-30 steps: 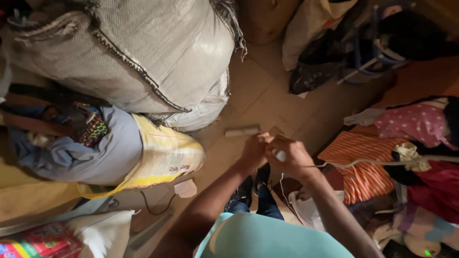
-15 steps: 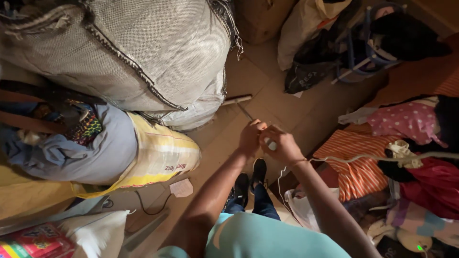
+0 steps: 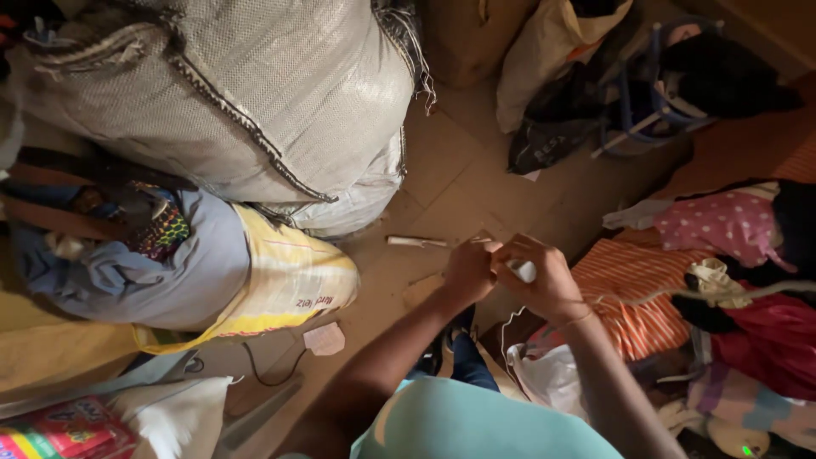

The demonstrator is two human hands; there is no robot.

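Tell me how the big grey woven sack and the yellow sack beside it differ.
The grey woven sack is far bulkier than the yellow sack and sits further from the person. The grey woven sack is plain mesh-like weave with a dark stitched seam; the yellow sack is bright, with white panels and red lines. A bluish cloth bundle lies over the yellow sack, while the grey woven sack's side is bare. Both look stuffed full and rest by the tiled floor.

A tan tiled floor carries everything. Up and left of the left hand sits a big woven sack, with a yellow sack lower left and a small pale stick just beside the hand. Orange striped cloth lies right of the right hand.
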